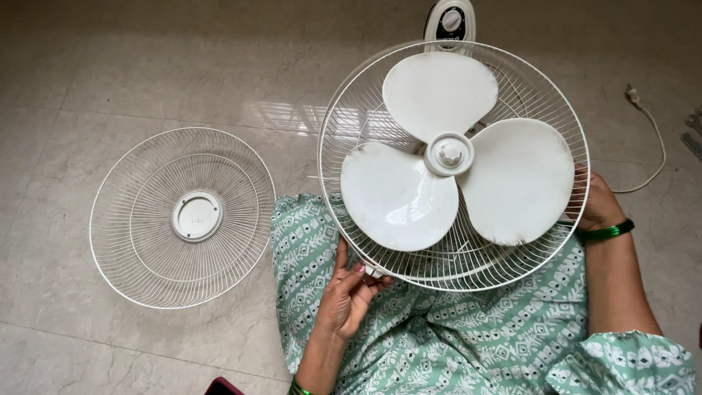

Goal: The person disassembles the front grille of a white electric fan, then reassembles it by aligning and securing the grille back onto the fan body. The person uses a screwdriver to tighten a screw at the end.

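Nearest in, the left hand (347,292) sits palm-up over the green patterned lap (453,336), fingers (341,256) loosely spread and curling up against the lower-left rim of the rear fan guard (409,267). It cups the wire rather than pinching it. Across the lap, the right hand (596,205) reaches the guard's right edge at blade height; its fingers are hidden behind the wire, so I cannot tell how tightly they close, only that the hand is against the rim. The fan lies face-up between the two hands, its rotor axis pointing at the camera, with the three white blades (453,157) and hub cap (449,153) exposed just above both hands. Farther up, the control knob housing (450,22) points away. Well off to the left on the tiled floor (110,73) rests the detached front grille (183,217), nearer the left hand.
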